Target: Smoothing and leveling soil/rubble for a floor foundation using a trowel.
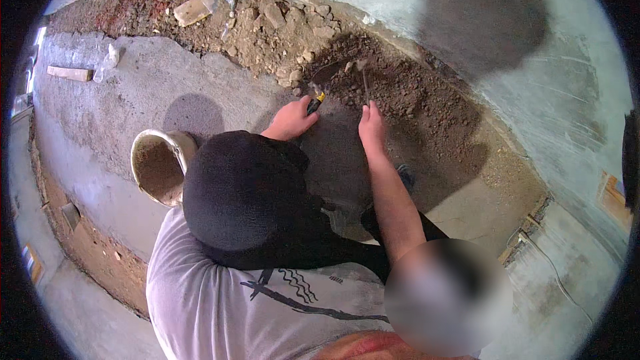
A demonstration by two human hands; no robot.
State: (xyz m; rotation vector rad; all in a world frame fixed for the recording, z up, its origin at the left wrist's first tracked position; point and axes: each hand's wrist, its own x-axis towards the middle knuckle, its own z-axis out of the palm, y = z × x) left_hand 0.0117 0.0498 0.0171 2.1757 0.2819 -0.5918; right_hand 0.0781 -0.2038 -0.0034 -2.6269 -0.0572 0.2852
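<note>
A trowel with a yellow-and-black handle digs into the loose brown soil along the wall's foot, the left hand with its fingers wrapped round its handle. The right hand rests just beside it on the soil, fingers narrow around a thin rod. A bucket of earth stands on the concrete floor to the left.

Probably a building site: dug soil trench, rough concrete floor, bucket.
</note>
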